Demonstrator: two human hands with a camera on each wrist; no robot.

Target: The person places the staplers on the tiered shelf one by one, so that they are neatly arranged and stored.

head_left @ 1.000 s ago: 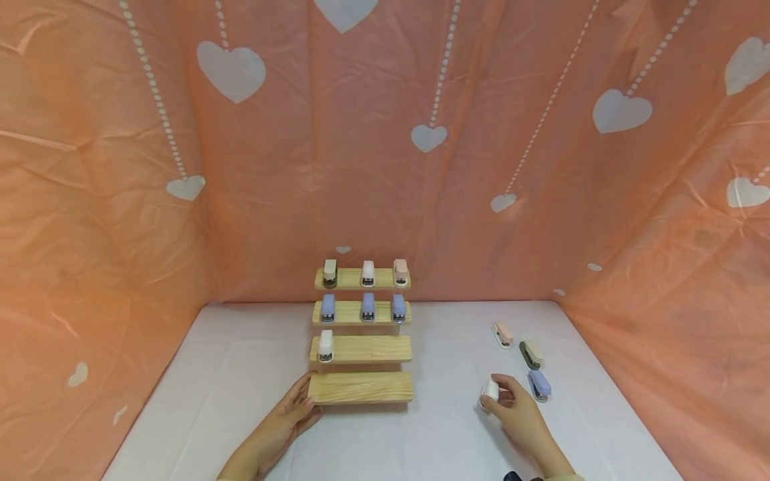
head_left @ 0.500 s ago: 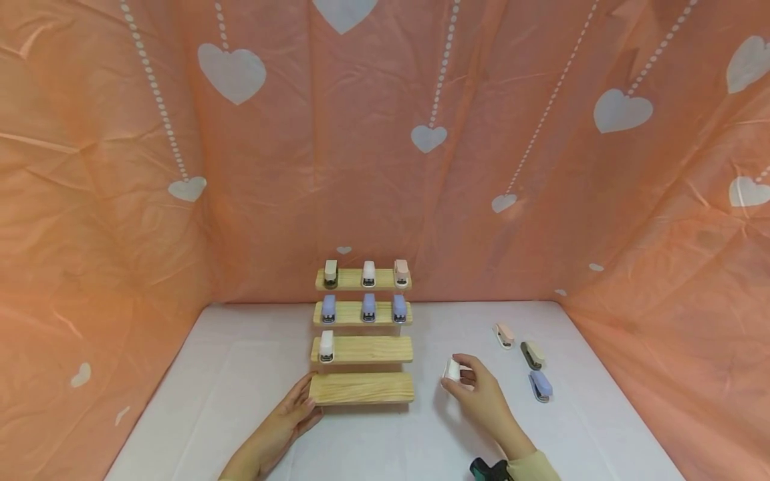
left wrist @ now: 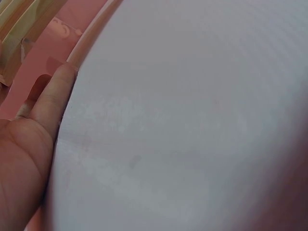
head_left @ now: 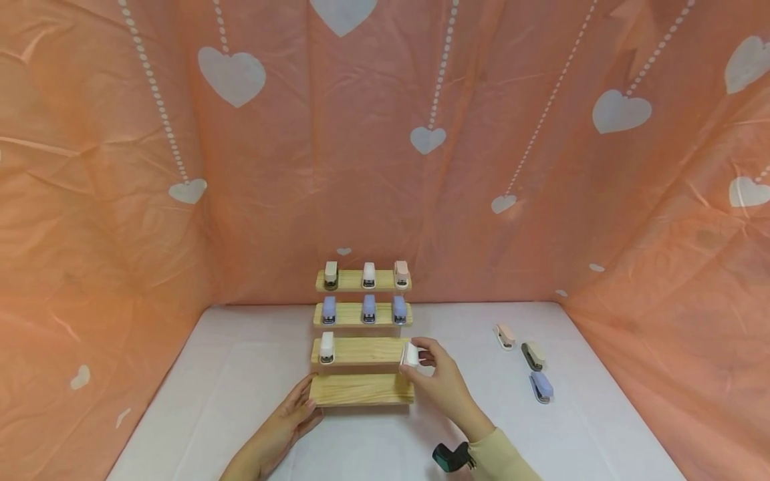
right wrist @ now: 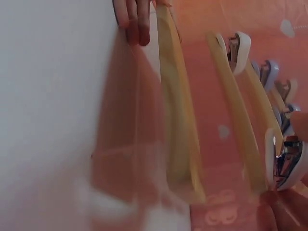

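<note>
Nearest us, our left hand gripped the left end of the lowest shelf, thumb and fingers closed about its edge. We judged that a good brace: firm enough to stop the rack shifting on the counter, without lifting it.

Just beyond, our right hand pinched a white stapler between thumb and fingers, parted only as wide as its body. It was at the right end of the second shelf; whether its base touched the wood we could not tell. As we read it, the step was setting it down there. It looked tilted, so it called for levelling, with its nose turned towards us like the other white stapler upright at the left end. A soft, flat landing, clear of the shelf's edges, then a sideways release, seemed safest against tipping.

To the right, well apart from our hand, lay a purple stapler, a beige stapler and a pink stapler.

Farther back, three purple staplers on the third shelf gave us a pattern for facing, below the top shelf.
</note>
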